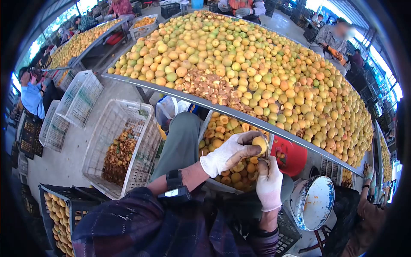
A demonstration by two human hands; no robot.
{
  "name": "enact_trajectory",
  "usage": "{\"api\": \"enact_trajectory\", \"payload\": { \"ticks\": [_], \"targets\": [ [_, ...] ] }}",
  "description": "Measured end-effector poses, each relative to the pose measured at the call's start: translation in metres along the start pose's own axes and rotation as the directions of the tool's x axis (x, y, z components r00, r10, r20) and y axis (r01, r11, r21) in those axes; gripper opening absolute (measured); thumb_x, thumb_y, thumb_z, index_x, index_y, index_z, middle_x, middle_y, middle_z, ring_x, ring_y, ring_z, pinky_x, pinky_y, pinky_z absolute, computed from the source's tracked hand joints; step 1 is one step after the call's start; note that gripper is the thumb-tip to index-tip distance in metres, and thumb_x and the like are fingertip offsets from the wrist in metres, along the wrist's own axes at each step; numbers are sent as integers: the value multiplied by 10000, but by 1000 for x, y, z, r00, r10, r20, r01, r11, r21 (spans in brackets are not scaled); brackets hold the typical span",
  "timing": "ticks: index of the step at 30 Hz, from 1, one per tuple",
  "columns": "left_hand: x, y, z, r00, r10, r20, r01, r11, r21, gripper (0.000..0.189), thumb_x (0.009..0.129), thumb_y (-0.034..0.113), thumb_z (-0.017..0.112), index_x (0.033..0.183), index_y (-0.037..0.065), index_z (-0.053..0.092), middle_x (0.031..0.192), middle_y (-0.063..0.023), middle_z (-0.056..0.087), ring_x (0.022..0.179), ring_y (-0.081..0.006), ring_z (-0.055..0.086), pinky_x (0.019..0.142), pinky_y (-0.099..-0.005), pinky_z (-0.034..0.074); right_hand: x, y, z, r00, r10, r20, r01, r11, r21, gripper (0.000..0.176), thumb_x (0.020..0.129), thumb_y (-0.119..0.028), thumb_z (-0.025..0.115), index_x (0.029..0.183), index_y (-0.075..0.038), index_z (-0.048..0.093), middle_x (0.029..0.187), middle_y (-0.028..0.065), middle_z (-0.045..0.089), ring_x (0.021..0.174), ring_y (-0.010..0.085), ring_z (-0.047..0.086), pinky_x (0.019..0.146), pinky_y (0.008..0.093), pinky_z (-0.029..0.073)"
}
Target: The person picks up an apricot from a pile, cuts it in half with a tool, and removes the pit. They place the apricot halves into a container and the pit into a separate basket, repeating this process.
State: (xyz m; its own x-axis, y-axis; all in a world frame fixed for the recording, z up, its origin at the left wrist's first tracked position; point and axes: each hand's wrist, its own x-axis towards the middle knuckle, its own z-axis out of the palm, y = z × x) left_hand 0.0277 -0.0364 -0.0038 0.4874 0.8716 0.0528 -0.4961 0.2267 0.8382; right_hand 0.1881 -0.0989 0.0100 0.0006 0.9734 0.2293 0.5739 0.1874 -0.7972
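Note:
My left hand (231, 154), in a soiled white glove, pinches a yellow apricot (260, 145) between thumb and fingers. Close below it, my right hand (269, 184), also gloved, is closed with thumb and fingers pressed together. A thin, pale strip shows above its fingertips beside the apricot; I cannot make out what it is. Under both hands stands a crate of apricots (235, 176), several of them split in halves. The sloping table edge (214, 106) runs just beyond my hands, with a large heap of whole apricots (239, 55) on it.
Brown scraps (209, 88) lie among the heaped fruit. Left of my knee is a white crate (96, 160) with more scraps. A red tub (291, 156) and a paint-stained white bucket (317, 203) stand at right. A black crate (55, 218) holds fruit. Other people work around the tables.

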Motion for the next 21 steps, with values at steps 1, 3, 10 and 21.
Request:
{"api": "enact_trajectory", "payload": {
  "ticks": [1,3,10,21],
  "targets": [
    [-1,3,-1,999,2,37,-11,973,229,513,857,262,686,1270,17,504,1135,-39,592,1083,-128,538,940,-242,411,-1,7,-1,1000,5,2,-5,1000,0,200,936,-147,547,1062,9,539,847,234,650,755,374,668,618,379,503],
    [0,-2,1,998,-10,56,1,988,155,531,845,265,697,1275,20,506,1133,-35,587,1092,-125,528,951,-251,409,-2,16,-2,984,126,125,-154,956,248,215,946,-169,543,1059,14,546,822,170,659,671,246,656,596,338,493],
    [-2,-36,12,999,-31,20,37,882,-470,508,874,319,664,1272,48,500,1146,-29,598,1049,-119,566,901,-247,447,-8,26,30,991,95,-90,-65,953,296,494,963,-286,533,1270,93,454,955,162,669,860,202,644,768,303,488],
    [3,11,-4,970,-116,212,-13,852,524,458,815,222,704,1202,20,564,1092,-37,626,1068,-132,543,963,-274,402,-1,36,0,985,67,159,-112,951,289,370,935,-352,579,1030,6,578,810,102,641,757,136,598,676,282,470]
  ]
}}
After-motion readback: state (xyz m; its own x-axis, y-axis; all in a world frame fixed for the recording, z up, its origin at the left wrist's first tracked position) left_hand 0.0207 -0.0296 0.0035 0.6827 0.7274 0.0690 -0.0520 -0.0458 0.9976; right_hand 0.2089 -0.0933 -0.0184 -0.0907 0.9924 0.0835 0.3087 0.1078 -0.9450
